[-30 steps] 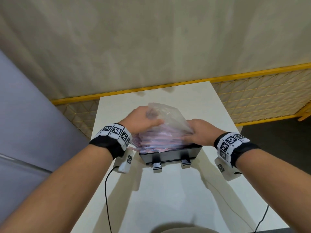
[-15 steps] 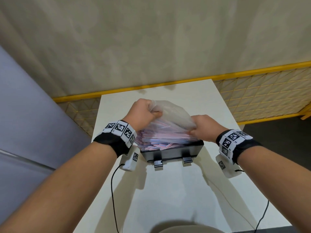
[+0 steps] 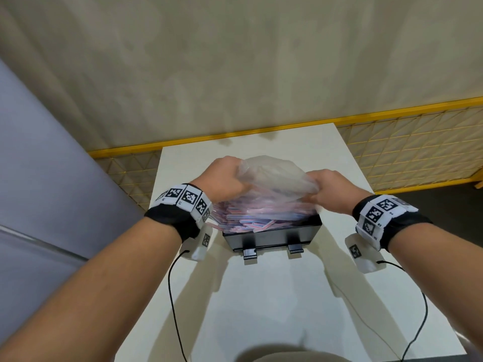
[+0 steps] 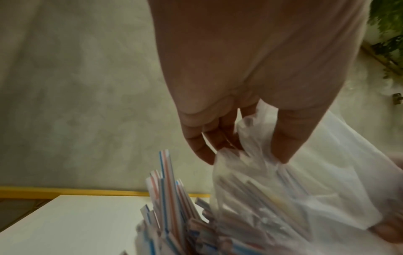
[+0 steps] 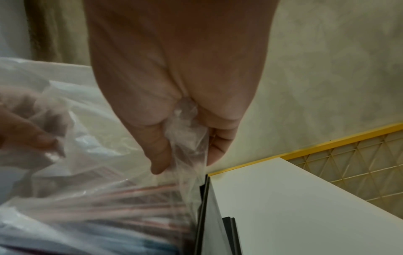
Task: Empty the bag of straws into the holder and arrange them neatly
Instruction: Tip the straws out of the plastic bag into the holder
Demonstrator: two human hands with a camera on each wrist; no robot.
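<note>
A thin, clear plastic bag (image 3: 274, 176), limp and likely slippery, hangs upturned directly above a black holder (image 3: 271, 235), spilling light, stiff striped straws (image 3: 251, 220) into it. The left hand (image 3: 224, 178) and right hand (image 3: 329, 189) each clench a gathered bag corner, the best grip. The holder stands on a white table (image 3: 274, 296).

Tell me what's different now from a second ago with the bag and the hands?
Both hands, left and right, have lifted the clear bag higher off the black holder, and more striped straws lie uncovered in it. Both keep gripping the bag's ends. The holder sits where it was on the white table.
</note>
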